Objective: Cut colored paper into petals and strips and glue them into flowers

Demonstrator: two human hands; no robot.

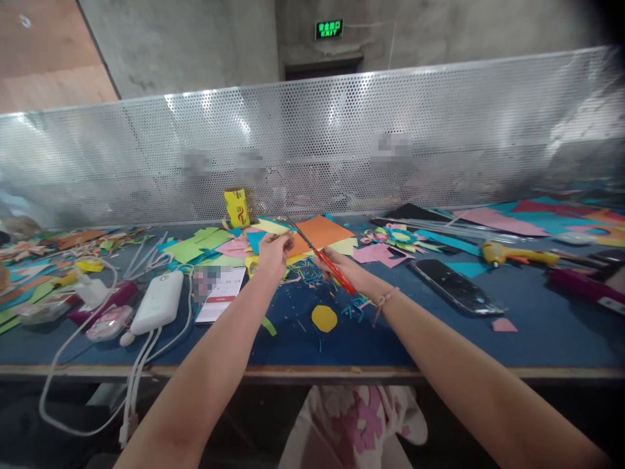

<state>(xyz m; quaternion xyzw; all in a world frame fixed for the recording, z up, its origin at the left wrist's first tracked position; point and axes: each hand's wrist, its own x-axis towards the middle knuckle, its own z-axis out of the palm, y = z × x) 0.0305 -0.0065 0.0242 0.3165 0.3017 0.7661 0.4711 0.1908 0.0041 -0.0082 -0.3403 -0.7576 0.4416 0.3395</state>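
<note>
The red-handled scissors (334, 268) are in my right hand (342, 268), its fingers wrapped around the handles. Their blades point up and left, close to the fingertips of my left hand (276, 253). Those left fingers are pinched together; what they hold is too small to make out. Just beyond them are pale yellow and blue paper pieces (273, 226). An orange sheet of paper (322, 231) lies behind the blades. Thin paper scraps (312, 277) are scattered under both hands. A round yellow paper piece (325, 318) lies nearer to me.
Left of my arms are a lit phone (222, 296), a white power bank (159, 301) and looping cables. On the right lie a dark phone (454, 286) and a yellow glue gun (517, 254). A perforated metal screen (312, 143) stands behind a yellow packet (237, 207).
</note>
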